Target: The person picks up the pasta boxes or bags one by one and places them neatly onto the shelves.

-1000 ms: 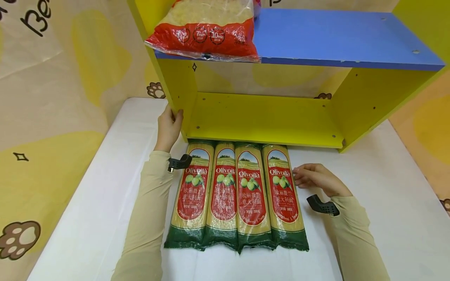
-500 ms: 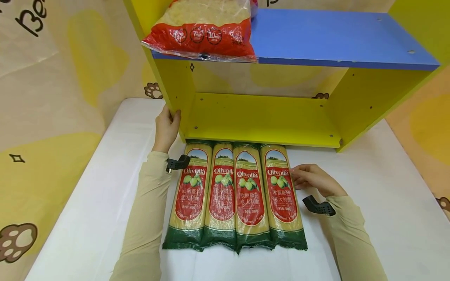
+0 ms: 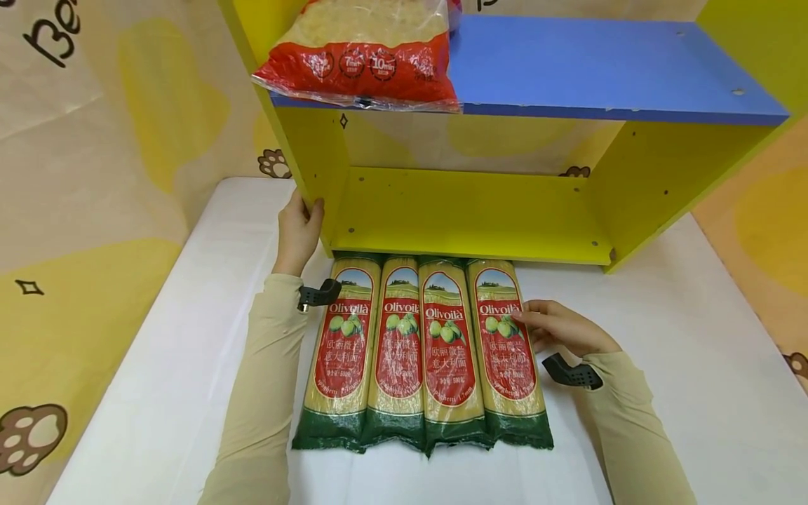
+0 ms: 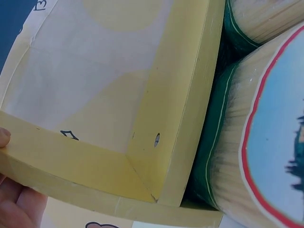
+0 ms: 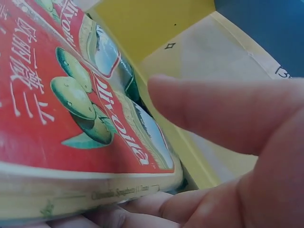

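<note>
Four-sided yellow shelving (image 3: 467, 210) stands on the white table. My left hand (image 3: 299, 231) grips its left side panel, thumb inside and fingers outside; in the left wrist view the fingers (image 4: 19, 204) show at the panel's edge. Several spaghetti packs (image 3: 450, 351) with red labels and green ends lie side by side before the shelving. At the rightmost spaghetti pack (image 3: 508, 365) is my right hand (image 3: 564, 327). Its thumb (image 5: 204, 109) extends above the pack, apart from the label in the right wrist view. The other fingers (image 5: 180, 209) lie along the pack's side and are partly hidden beneath its edge.
A red-and-clear bag of pasta (image 3: 366, 63) sits at the left of the blue upper shelf (image 3: 600, 63), its front overhanging the edge. The yellow bottom shelf (image 3: 467, 217) lies just behind the packs. A patterned cloth (image 3: 126, 140) hangs around the table.
My right thumb has moved from the rightmost pack's side to over its label. My left hand keeps its grip on the panel, and the packs lie as before.
</note>
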{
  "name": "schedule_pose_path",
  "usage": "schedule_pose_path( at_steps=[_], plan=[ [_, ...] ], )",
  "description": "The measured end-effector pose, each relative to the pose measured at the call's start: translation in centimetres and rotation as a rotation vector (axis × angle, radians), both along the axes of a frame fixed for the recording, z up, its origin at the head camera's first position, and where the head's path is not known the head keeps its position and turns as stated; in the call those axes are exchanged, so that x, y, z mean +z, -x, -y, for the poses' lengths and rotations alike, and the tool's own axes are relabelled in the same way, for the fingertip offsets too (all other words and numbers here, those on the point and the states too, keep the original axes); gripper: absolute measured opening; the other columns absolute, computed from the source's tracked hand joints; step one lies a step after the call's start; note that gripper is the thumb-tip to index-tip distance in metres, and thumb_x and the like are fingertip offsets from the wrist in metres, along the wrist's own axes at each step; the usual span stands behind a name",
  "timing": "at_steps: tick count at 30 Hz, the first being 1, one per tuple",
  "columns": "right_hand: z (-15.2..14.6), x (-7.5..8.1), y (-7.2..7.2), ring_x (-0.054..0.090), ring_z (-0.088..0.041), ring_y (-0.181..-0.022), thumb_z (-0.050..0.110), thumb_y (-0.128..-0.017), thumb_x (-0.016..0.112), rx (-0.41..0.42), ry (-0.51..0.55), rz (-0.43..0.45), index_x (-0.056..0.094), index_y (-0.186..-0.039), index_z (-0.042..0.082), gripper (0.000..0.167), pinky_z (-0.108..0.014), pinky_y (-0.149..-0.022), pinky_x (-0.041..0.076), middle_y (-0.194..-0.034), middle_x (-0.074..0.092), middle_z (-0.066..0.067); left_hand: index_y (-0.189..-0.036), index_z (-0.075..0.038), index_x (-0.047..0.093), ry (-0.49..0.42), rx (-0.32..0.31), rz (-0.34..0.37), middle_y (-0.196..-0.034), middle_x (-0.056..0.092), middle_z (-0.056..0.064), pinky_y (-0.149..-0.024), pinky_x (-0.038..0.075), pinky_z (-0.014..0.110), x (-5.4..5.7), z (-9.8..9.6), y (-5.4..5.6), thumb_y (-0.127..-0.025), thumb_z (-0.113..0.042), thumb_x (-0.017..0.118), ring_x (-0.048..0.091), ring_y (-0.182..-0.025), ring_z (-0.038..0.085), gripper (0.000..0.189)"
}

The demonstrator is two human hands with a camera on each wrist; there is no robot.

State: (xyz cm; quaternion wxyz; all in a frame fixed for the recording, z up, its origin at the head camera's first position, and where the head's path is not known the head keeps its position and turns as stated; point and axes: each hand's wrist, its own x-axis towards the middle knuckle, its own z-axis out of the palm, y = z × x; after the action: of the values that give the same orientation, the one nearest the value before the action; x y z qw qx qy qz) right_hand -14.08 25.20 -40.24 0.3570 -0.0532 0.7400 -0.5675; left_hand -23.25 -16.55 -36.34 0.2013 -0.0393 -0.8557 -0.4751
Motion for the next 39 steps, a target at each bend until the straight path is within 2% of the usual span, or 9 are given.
schedule_pose_path(
  at_steps=[8, 16, 23, 29, 33, 39],
  plan=[
    [0.0, -0.3, 0.0, 0.064, -0.018, -0.074, 0.023, -0.099, 0.047, -0.021, 0.067, 0.046, 0.033, -0.126, -0.016, 0.049, -0.031, -0.065, 0.054, -0.092, 0.062, -0.01, -0.121, 0.006, 0.051, 0.002, 0.005, 0.008, -0.101, 0.063, 0.026, -0.068, 0.044, 0.03, 0.0, 0.0, -0.1, -0.098, -0.01, 0.048, 0.061, -0.084, 0.031, 0.029],
    [0.3, -0.5, 0.2, 0.067, -0.018, -0.071, 0.019, -0.099, 0.047, -0.051, 0.131, 0.089, 0.034, -0.123, -0.018, 0.046, -0.032, -0.064, 0.055, -0.089, 0.066, -0.01, -0.12, 0.006, 0.051, 0.003, 0.01, -0.01, -0.097, 0.063, 0.026, -0.063, 0.04, 0.02, -0.1, 0.1, -0.1, -0.098, -0.01, 0.048, 0.06, -0.08, 0.03, 0.028],
    [0.5, -1.0, 0.2, 0.067, -0.018, -0.077, 0.017, -0.098, 0.048, -0.056, 0.163, 0.077, 0.033, -0.126, -0.021, 0.049, -0.033, -0.067, 0.055, -0.092, 0.066, -0.009, -0.12, 0.007, 0.051, -0.01, 0.005, -0.006, -0.1, 0.063, 0.026, -0.067, 0.042, 0.024, -0.1, 0.1, -0.1, -0.098, -0.009, 0.048, 0.061, -0.083, 0.031, 0.028],
    [0.8, -1.1, 0.1, 0.065, -0.018, -0.085, 0.017, -0.097, 0.051, -0.059, 0.166, 0.069, 0.029, -0.13, -0.02, 0.054, -0.035, -0.074, 0.054, -0.097, 0.065, -0.008, -0.12, 0.007, 0.052, -0.012, 0.005, -0.006, -0.099, 0.063, 0.026, -0.066, 0.04, 0.021, -0.1, 0.0, -0.1, -0.097, -0.009, 0.049, 0.06, -0.081, 0.029, 0.027],
    [0.9, -1.0, 0.0, 0.066, -0.019, -0.085, 0.016, -0.096, 0.053, -0.038, 0.168, 0.065, 0.024, -0.132, -0.019, 0.058, -0.037, -0.074, 0.054, -0.098, 0.064, -0.01, -0.119, 0.007, 0.052, -0.009, 0.006, -0.011, -0.094, 0.063, 0.025, -0.063, 0.039, 0.02, -0.1, 0.0, -0.1, -0.097, -0.009, 0.049, 0.058, -0.077, 0.028, 0.027],
    [1.0, -0.8, -0.1, 0.067, -0.02, -0.083, 0.015, -0.095, 0.055, -0.032, 0.172, 0.074, 0.022, -0.133, -0.018, 0.06, -0.039, -0.072, 0.054, -0.097, 0.064, -0.011, -0.119, 0.007, 0.051, 0.0, 0.011, -0.009, -0.096, 0.062, 0.026, -0.065, 0.041, 0.023, -0.1, 0.0, 0.0, -0.098, -0.01, 0.048, 0.058, -0.078, 0.029, 0.027]
  ],
)
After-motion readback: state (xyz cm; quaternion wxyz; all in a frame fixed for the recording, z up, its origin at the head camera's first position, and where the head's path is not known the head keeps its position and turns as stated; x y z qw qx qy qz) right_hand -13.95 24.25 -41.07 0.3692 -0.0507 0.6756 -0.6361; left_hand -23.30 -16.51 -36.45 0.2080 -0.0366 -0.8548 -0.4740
